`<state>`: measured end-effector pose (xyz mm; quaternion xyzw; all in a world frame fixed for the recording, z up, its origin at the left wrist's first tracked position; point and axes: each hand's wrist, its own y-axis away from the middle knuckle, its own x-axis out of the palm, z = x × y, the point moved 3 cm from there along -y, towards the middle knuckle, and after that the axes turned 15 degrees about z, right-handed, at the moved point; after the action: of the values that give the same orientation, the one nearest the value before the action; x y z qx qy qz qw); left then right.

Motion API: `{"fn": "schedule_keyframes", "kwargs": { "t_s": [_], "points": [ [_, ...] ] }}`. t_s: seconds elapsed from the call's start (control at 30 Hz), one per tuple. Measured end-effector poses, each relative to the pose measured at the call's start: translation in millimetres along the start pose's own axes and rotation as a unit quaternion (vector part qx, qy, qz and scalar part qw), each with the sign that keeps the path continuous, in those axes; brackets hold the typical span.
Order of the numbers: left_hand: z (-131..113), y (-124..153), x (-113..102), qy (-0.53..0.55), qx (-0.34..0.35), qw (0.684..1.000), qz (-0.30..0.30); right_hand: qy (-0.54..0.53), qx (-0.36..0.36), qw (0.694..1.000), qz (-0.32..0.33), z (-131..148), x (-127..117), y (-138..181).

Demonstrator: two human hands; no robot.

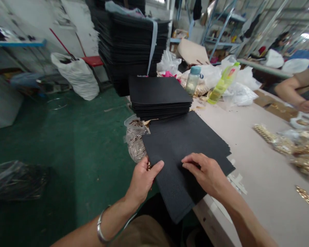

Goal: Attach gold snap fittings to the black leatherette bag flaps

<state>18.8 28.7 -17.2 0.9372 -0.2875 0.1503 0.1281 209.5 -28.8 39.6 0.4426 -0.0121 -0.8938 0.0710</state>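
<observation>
My left hand (143, 177) grips the left edge of a black leather-like panel (175, 178), its thumb on top. Small gold metal pieces (149, 166) show between the palm and the panel's edge. Over the middle of the panel, my right hand (204, 171) has thumb and forefinger pinched together at the surface; anything between the tips is too small to tell. The panel's near end juts past the table edge above my lap. Beneath its far part lie more black panels (195, 132) on the table.
A neat stack of black panels (159, 91) stands beyond, before a taller pile (134, 41). Bags of metal pieces (136, 145) sit at the table's left edge. Two bottles (193, 80) stand farther back. Gold chains (306, 195) lie right, near another person's arm (290, 89).
</observation>
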Motion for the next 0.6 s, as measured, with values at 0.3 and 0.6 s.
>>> {"fn": "schedule_keyframes", "kwargs": {
  "t_s": [0.3,0.6],
  "points": [
    [-15,23,23,-0.062,0.008,0.990,0.126,-0.112,0.076,0.986,-0.102,-9,2,36],
    [26,38,89,0.037,-0.201,0.943,0.264,-0.275,0.221,0.921,-0.163,-50,18,151]
  ]
}}
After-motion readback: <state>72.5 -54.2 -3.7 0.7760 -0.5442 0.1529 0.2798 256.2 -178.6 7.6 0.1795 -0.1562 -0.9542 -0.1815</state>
